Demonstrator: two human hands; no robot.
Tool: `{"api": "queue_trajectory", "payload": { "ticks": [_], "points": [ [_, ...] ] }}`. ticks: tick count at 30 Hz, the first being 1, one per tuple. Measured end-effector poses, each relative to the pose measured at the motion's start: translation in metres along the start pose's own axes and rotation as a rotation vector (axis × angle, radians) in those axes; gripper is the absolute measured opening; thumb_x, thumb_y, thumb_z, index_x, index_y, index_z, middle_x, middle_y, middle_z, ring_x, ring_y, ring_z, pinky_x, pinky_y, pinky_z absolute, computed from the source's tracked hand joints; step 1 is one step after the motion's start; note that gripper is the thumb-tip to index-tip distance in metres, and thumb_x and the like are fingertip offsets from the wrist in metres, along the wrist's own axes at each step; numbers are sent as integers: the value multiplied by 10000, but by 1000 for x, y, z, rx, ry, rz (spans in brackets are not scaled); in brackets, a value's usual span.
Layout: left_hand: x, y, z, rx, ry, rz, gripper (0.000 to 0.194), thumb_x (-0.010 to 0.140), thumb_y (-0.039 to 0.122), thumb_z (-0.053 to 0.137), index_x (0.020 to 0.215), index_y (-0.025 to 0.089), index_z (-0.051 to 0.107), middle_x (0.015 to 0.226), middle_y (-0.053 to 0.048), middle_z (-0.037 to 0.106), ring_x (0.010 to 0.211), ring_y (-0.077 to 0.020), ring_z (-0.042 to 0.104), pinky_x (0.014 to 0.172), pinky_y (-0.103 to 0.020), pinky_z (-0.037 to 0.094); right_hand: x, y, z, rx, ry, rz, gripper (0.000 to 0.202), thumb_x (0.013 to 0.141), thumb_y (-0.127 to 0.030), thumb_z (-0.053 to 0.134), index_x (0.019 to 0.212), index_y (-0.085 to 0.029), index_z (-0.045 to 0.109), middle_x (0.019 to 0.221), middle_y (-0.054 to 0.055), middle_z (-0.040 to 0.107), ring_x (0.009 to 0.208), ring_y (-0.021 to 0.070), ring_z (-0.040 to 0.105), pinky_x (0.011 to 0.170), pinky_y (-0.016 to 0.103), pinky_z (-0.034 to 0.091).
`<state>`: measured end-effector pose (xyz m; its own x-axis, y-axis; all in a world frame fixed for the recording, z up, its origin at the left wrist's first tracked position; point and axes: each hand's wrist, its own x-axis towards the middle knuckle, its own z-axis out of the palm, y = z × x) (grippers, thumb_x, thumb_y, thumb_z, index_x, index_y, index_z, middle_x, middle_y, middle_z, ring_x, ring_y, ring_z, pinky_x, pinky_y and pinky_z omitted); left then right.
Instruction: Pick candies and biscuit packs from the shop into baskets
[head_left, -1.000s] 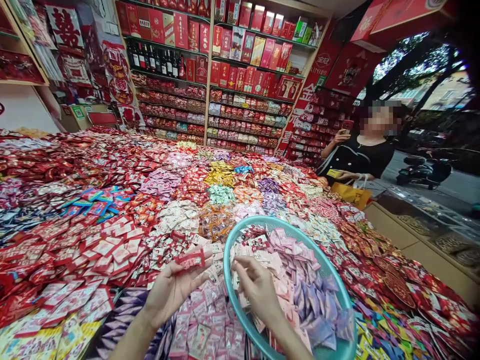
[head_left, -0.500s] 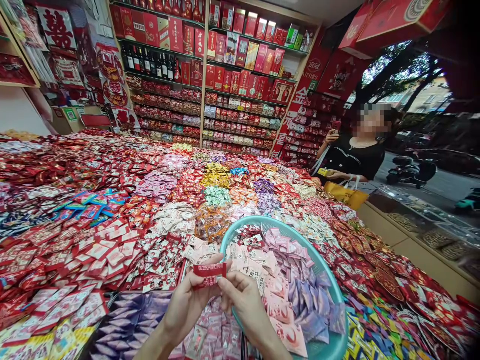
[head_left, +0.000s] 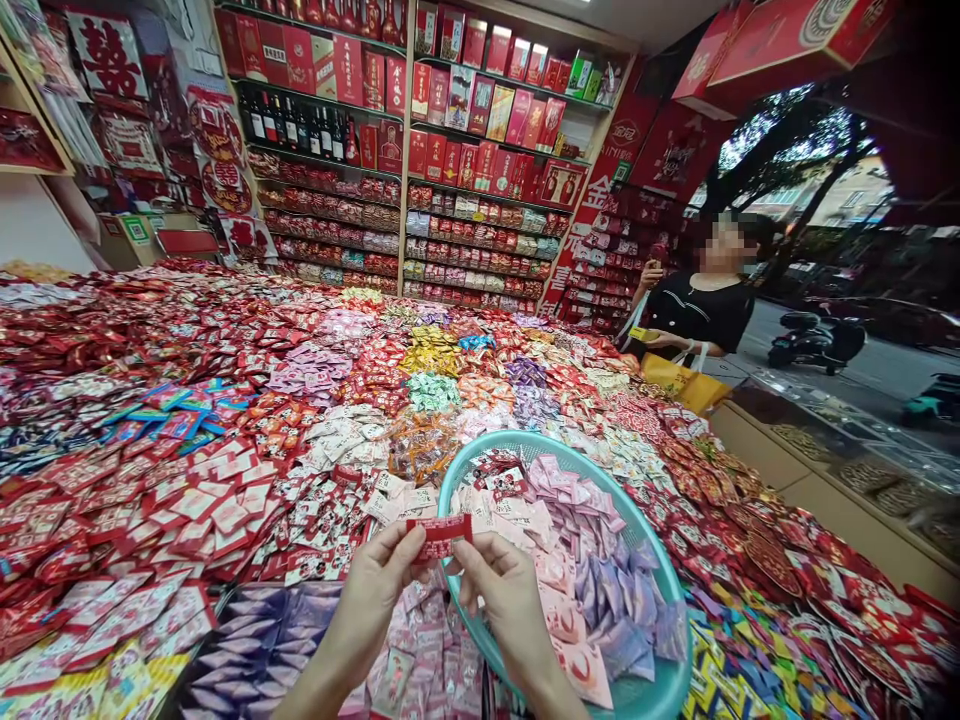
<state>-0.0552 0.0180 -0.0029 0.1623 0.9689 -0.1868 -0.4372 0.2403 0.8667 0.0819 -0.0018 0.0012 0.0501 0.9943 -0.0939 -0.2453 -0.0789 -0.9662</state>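
A small red candy packet [head_left: 439, 534] with pale printing is pinched between my two hands. My left hand [head_left: 381, 590] grips its left part between thumb and fingers. At its lower right edge, my right hand [head_left: 504, 590] closes thumb and fingertips on it. Just behind and to the right stands a turquoise plastic basket [head_left: 681, 660], its near-left rim partly covered by my right hand. Inside the basket lie pink packets [head_left: 562, 610], purple packets [head_left: 619, 600], white packets and a few red ones.
Heaps of wrapped sweets [head_left: 225, 490] spread all around. Purple packets [head_left: 262, 640] lie in a dark-edged compartment at front left. Shelves [head_left: 409, 150] with boxes and bottles line the back. A person [head_left: 697, 310] with a yellow bag [head_left: 682, 385] stands at the right beyond the heaps.
Both hands have shifted slightly right with the red candy packet, which now shows more level and less covered by fingers. The person at the right has moved a little left in view.
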Motion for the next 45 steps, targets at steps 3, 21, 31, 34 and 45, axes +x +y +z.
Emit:
{"api": "queue_trajectory", "payload": {
  "ticks": [3, 21, 31, 34, 45],
  "points": [
    [-1, -1, -1, 39, 2, 8, 218, 729, 365, 670, 780, 153, 673, 760, -24, 637, 664, -119, 535, 638, -216, 460, 0, 2, 0, 0, -54, -9, 298, 721, -413, 681, 822, -135, 649, 579, -6, 603, 419, 66, 476, 405, 183, 348],
    [1, 4, -10, 312, 50, 129, 327, 769, 453, 594, 710, 146, 687, 470, 19, 479, 463, -86, 399, 466, -188, 321, -5, 4, 2, -37, -128, 92, 312, 702, -429, 690, 640, -129, 630, 537, 18, 627, 349, 45, 442, 353, 160, 304],
    [2, 10, -9, 114, -8, -119, 515, 742, 592, 534, 986, 156, 659, 843, -87, 654, 567, -157, 608, 448, -234, 439, -4, -2, -15, -545, -175, -455, 259, 870, -265, 483, 1052, -259, 668, 896, 68, 678, 746, 172, 616, 666, 278, 476],
    [-1, 14, -9, 115, -32, -152, 470, 716, 505, 627, 1031, 158, 645, 838, -77, 659, 532, -125, 601, 480, -224, 466, -3, -1, -19, -631, -218, -611, 350, 878, -196, 436, 1168, -313, 594, 1044, 74, 643, 926, 190, 590, 789, 308, 462],
    [-9, 13, -2, 254, 38, 73, 380, 662, 386, 712, 989, 201, 663, 854, -35, 654, 757, -163, 586, 601, -220, 502, -3, -2, -8, -168, -2, -107, 221, 781, -398, 616, 826, -199, 700, 681, 2, 612, 643, 126, 521, 610, 232, 421]
  ]
}}
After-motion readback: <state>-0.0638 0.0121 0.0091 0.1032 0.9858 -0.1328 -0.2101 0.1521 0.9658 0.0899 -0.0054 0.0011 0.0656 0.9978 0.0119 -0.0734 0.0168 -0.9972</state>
